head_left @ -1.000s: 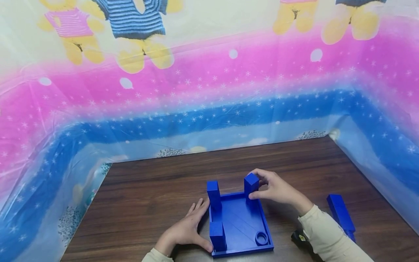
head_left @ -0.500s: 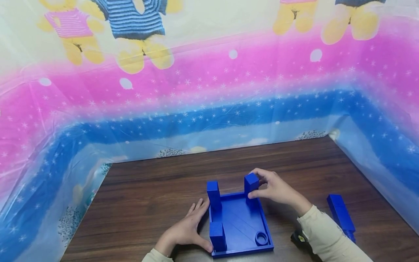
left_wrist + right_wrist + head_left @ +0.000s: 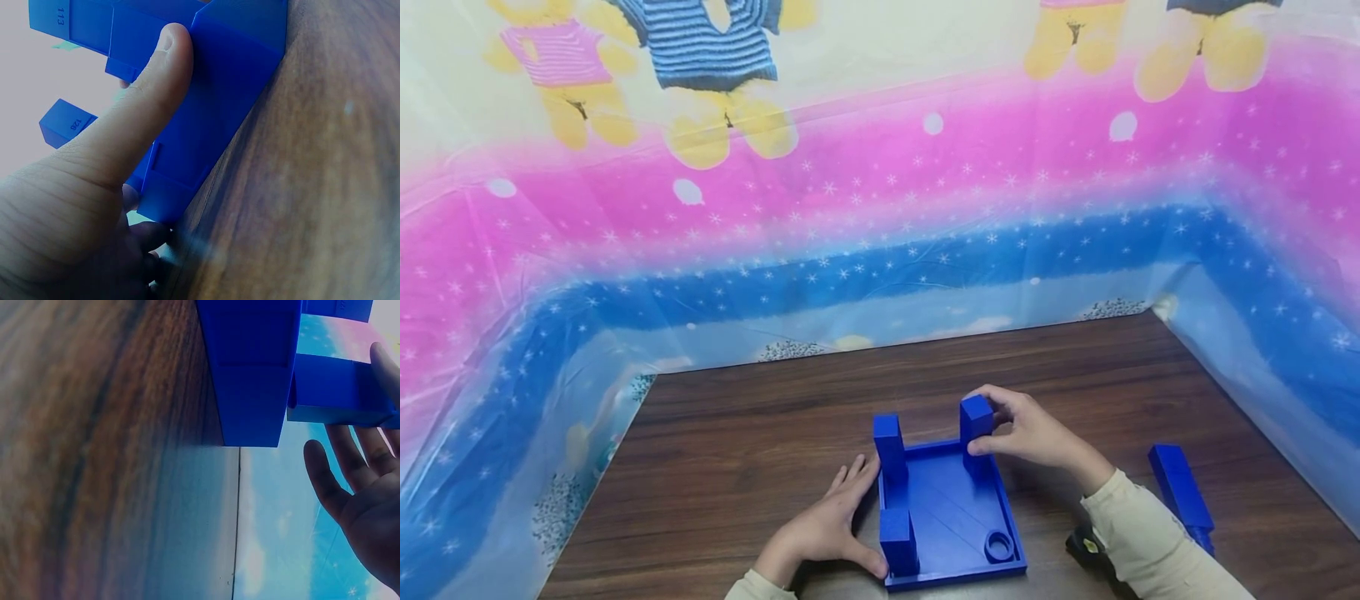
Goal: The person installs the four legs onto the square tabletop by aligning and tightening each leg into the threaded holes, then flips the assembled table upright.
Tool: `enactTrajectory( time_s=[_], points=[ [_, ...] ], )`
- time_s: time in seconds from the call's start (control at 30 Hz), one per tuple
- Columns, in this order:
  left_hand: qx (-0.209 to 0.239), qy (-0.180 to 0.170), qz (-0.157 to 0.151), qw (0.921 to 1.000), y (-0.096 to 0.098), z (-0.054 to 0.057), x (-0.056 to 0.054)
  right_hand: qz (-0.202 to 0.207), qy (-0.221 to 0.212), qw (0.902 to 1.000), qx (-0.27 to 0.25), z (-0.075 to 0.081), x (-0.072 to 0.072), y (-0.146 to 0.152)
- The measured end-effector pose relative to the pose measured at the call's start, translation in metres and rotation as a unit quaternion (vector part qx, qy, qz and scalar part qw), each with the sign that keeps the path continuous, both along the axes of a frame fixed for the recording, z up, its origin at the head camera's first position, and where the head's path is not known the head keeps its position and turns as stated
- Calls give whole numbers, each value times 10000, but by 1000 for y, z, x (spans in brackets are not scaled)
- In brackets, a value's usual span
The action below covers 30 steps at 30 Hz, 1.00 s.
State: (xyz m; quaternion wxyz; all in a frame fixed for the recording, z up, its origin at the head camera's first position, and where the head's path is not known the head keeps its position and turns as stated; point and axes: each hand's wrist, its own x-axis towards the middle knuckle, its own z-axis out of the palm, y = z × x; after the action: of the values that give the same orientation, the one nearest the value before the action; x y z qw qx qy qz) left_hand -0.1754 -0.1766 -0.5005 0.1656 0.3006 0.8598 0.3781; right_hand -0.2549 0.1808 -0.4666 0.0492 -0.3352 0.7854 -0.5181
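A blue square tray (image 3: 947, 517) with a low rim lies on the table. Blue rectangular posts stand upright at three of its corners: back left (image 3: 889, 442), front left (image 3: 897, 537) and back right (image 3: 974, 417). A round socket (image 3: 999, 547) shows at the front right corner. My right hand (image 3: 1037, 429) pinches the back right post between thumb and fingers. Along the tray's left side rests my left hand (image 3: 831, 525), fingers straight, thumb by the front left corner. The left wrist view shows that thumb (image 3: 156, 81) against the blue plastic.
Right of the tray, another blue post (image 3: 1180, 487) lies on its side on the wooden table (image 3: 737, 442), partly behind the right sleeve. A small black object (image 3: 1082, 546) sits near that sleeve. A printed cloth (image 3: 880, 208) stands around the table's back and sides.
Hardly anything differs. The right thumb has shifted very slightly on the back right post; the left hand, tray and other posts keep their places.
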Motion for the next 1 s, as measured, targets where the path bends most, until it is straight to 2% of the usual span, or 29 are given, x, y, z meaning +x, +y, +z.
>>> enactTrajectory(
  time_s=[0.17, 0.33, 0.5, 0.7, 1.0],
  points=[
    [26, -56, -7, 10000, -1, 0, 0, 118, -152, 9997, -146, 3, 0, 1],
    [38, -29, -28, 10000, -1, 0, 0, 546, -405, 9968, -431, 2, -2, 5],
    [57, -54, -49, 10000, -1, 0, 0, 859, -583, 9935, -466, -1, -5, 9],
    [60, -31, -75, 9999, -2, -1, -1, 1037, -704, 9910, -478, -2, -8, 10],
    [32, -33, -36, 10000, -1, 0, 0, 1184, -650, 9893, -560, -4, -10, 11]
  ],
)
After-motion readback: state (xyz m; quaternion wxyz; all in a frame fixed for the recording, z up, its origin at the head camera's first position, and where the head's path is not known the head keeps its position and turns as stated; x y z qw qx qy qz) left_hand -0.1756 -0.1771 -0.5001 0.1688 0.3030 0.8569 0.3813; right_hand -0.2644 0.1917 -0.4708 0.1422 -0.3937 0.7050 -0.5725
